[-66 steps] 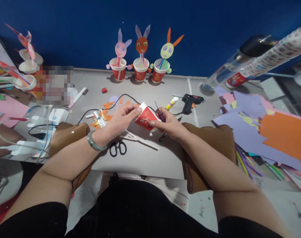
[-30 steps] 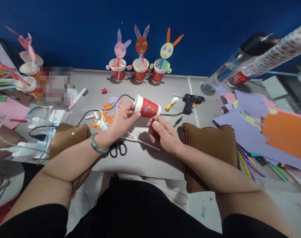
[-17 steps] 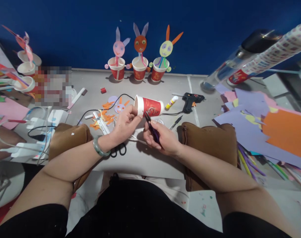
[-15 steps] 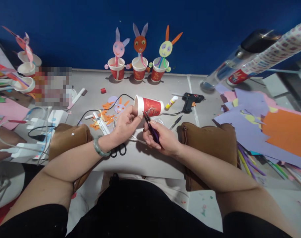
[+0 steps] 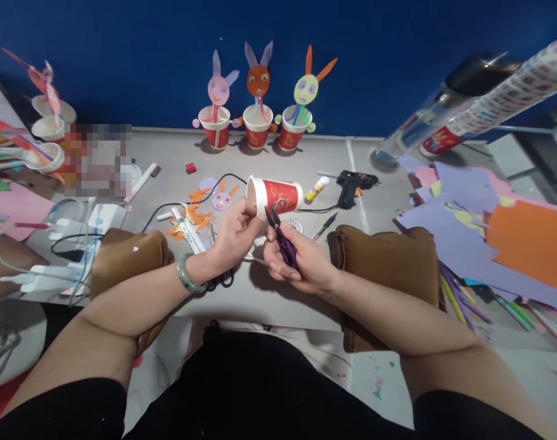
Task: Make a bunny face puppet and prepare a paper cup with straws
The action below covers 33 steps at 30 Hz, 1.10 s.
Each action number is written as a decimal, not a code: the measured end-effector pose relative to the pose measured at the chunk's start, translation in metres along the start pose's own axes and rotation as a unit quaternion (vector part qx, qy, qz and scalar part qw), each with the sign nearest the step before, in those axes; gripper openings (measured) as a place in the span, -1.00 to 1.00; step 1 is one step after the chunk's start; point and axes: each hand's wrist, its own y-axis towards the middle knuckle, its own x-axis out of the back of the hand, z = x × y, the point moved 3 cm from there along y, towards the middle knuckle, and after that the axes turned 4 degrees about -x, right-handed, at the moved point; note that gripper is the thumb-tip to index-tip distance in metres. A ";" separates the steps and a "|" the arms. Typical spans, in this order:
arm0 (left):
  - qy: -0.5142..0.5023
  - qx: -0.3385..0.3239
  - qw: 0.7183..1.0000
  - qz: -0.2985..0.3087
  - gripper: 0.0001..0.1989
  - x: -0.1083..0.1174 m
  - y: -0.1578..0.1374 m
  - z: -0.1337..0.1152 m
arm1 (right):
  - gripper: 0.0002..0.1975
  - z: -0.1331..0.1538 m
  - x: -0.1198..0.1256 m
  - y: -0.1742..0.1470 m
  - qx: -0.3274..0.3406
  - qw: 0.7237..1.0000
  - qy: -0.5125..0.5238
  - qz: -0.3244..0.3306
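A red and white paper cup (image 5: 282, 194) is on its side over the middle of the table, its mouth facing left. My left hand (image 5: 235, 235), a green bangle at its wrist, has thumb and forefinger pinched at the cup's lower rim. Whether the fingers grip the rim or something small is hidden. In my right hand (image 5: 301, 256) are purple-handled pliers (image 5: 285, 244), gripped round the handles. Their dark jaws point up and away, slightly apart, close to my left thumb and below the cup.
Three rabbit-figure cups (image 5: 258, 125) stand along the blue wall. A black glue gun (image 5: 355, 185) and a yellow glue stick (image 5: 317, 190) lie right of the cup. Orange paper scraps (image 5: 193, 221) lie left. Brown cushions (image 5: 383, 263) flank my forearms; coloured paper (image 5: 526, 244) is piled right.
The pliers' jaws have spread apart, and the handles have opened a little in my right hand. My left hand has shifted very slightly; its fingers stay pinched by the cup's rim.
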 end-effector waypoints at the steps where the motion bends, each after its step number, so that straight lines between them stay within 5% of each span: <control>1: -0.003 -0.003 1.000 0.002 -0.60 0.000 0.000 0.000 | -0.69 0.000 -0.001 0.000 0.000 1.000 0.009 -0.001; 13: 0.014 -0.024 1.000 0.002 -0.58 -0.001 -0.003 -0.002 | -0.66 -0.002 -0.005 -0.005 -0.007 0.998 0.055 -0.011; 21: 0.018 -0.097 0.995 0.001 -0.58 -0.002 -0.001 0.004 | -0.65 -0.002 -0.005 -0.003 -0.009 0.998 0.054 -0.022; 33: 0.012 -0.098 0.995 0.008 -0.60 -0.004 -0.003 0.001 | -0.69 -0.004 -0.004 -0.002 0.006 0.999 0.048 -0.022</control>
